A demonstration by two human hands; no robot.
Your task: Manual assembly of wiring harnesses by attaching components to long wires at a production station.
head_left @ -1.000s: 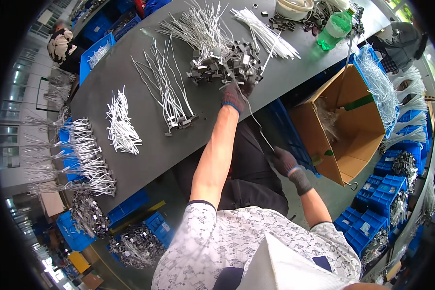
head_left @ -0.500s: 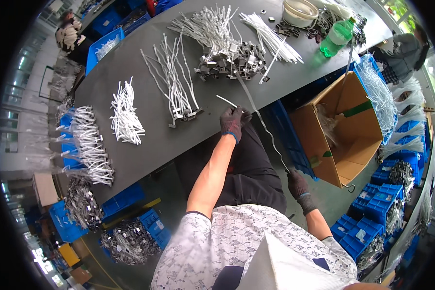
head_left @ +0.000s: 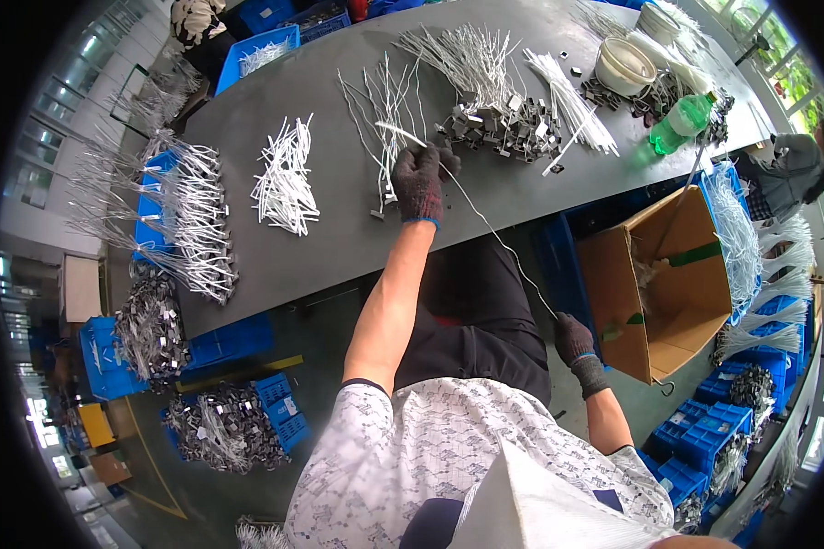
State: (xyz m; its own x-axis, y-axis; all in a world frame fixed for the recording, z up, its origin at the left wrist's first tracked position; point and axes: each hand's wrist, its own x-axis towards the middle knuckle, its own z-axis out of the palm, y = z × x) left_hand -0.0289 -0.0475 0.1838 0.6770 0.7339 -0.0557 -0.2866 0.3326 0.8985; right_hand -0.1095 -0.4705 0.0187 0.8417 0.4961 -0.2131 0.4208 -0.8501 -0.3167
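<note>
My left hand [head_left: 418, 178], in a dark knitted glove, is closed over the table with a short white tube [head_left: 398, 133] sticking out of its fingers to the upper left. From that hand a thin pale wire [head_left: 502, 241] runs slantwise down to my gloved right hand [head_left: 574, 339], which grips its lower end beside my thigh. Loose wires with metal ends [head_left: 382, 96] lie just beyond my left hand, which hides some of them. To their left is a pile of white tubes [head_left: 286, 183]. A larger bunch of wires with square metal pieces [head_left: 504, 126] lies to the right.
An open cardboard box [head_left: 611, 297] stands right of my legs, near stacked blue crates [head_left: 691, 430]. Bundled wires [head_left: 200, 220] line the table's left end. A green bottle [head_left: 682, 125] and a white tub [head_left: 624, 66] sit at the right. Another person [head_left: 787, 169] is far right.
My left hand has moved left and farther over the table, up to the loose wires, with the white tube. My right hand stays low, and the wire between them is straighter. The view has shifted.
</note>
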